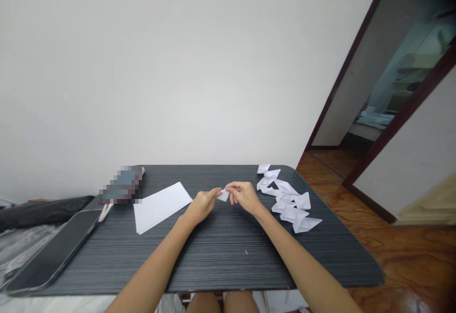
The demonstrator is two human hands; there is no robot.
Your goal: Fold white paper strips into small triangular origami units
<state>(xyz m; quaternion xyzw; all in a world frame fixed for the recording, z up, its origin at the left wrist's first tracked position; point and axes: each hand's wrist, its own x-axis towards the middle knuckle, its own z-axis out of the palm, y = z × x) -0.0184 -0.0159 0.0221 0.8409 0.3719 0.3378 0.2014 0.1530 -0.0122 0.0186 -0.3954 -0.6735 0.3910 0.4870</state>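
Note:
A small folded piece of white paper (pixel 223 195) is held between my two hands, above the middle of the dark table (pixel 213 265). My left hand (pixel 204 203) pinches its left side with thumb and fingers. On the other side, my right hand (pixel 244 195) grips the upper right edge, its fingers curled and partly hiding the paper. To the left lies a stack of flat white paper sheets (pixel 162 207). Several folded white paper boats (pixel 290 201) lie in a loose, overlapping row on the right.
At the table's left edge rests a phone (pixel 53 251), with a blurred-out dark red item (pixel 123 184) and a white cable (pixel 105 212) behind it. A tiny paper scrap (pixel 245 252) lies near the front. The white wall (pixel 213 66) borders the table's back.

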